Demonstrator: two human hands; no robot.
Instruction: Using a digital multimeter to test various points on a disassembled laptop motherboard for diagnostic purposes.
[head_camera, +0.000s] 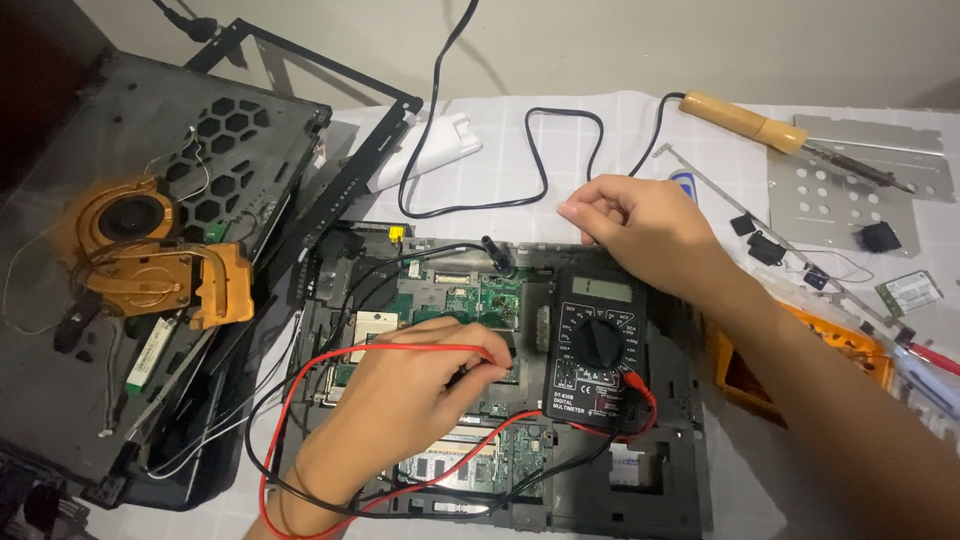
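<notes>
Pinching the red test probe (455, 352) in your left hand (405, 385), you are pressing its tip down onto the green laptop motherboard (470, 300) inside the opened laptop chassis (660, 480), with the red lead looping toward you. Just beside it, the black digital multimeter (597, 345) is lying on the chassis. Farther out, your right hand (640, 225) is closing its fingers on the black test probe (497, 255), holding it over the board's far edge. Beyond, a wooden-handled soldering iron (765, 127) is resting near a perforated metal plate (850, 190).
</notes>
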